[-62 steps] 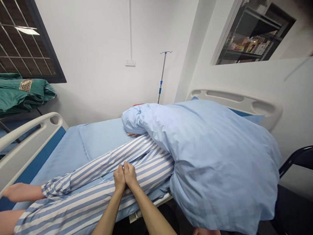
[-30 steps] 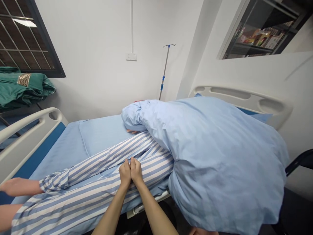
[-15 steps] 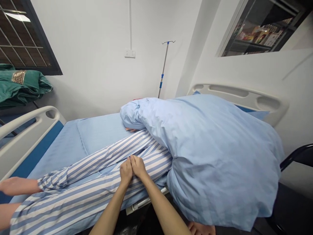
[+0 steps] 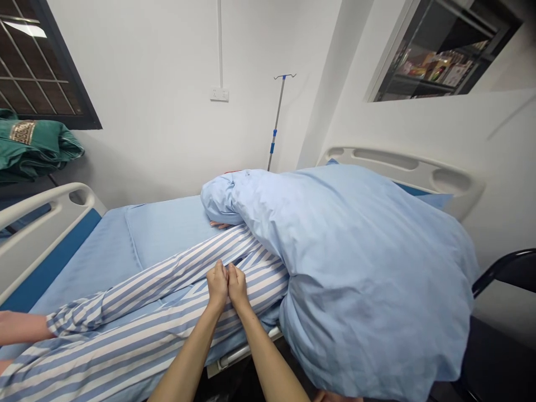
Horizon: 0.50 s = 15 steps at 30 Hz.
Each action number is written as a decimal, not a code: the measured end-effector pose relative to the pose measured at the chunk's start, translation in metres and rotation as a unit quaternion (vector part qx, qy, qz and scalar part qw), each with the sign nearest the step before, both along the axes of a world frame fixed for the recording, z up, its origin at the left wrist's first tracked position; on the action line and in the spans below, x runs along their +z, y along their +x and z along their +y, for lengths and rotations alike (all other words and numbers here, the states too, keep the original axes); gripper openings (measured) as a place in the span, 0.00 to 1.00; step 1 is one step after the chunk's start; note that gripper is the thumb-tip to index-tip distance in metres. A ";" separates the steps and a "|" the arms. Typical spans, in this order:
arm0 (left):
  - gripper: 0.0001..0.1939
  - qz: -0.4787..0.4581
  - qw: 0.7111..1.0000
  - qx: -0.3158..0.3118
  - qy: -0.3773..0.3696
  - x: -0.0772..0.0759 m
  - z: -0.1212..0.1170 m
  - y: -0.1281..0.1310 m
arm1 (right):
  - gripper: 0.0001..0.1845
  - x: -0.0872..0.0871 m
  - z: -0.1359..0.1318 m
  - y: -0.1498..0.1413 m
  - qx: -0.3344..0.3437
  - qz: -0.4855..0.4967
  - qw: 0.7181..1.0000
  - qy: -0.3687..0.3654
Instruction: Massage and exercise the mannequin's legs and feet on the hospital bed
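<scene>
The person's left hand and right hand are side by side to the left of the blue quilt, both narrow, fingers curled into loose fists; whether anything lies inside them cannot be told. Half a second ago the right hand lay tilted against the left; now it stands more upright, thumb side up, with a thin gap between the fists' tops. They are over the near thigh of the striped trousers, worn by a lying figure and running leftward from beneath the quilt; whether the fists touch the cloth is unclear. The quilt still covers the figure's upper part on the bed sheet. The view has shifted slightly, cutting off more of the bare feet, well left of the quilt. To its right is a black chair; behind it are the headboard and, farther left, the drip stand by the wall.
</scene>
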<state>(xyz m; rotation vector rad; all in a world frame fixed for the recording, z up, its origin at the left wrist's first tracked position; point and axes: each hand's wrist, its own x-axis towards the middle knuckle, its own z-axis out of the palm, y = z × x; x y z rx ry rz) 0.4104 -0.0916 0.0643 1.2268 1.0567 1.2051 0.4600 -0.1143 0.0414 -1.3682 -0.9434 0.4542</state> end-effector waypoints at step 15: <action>0.23 0.194 0.976 -0.010 0.099 -0.020 -0.003 -0.008 | 0.21 0.028 -0.014 0.015 0.023 -0.349 0.929 -0.121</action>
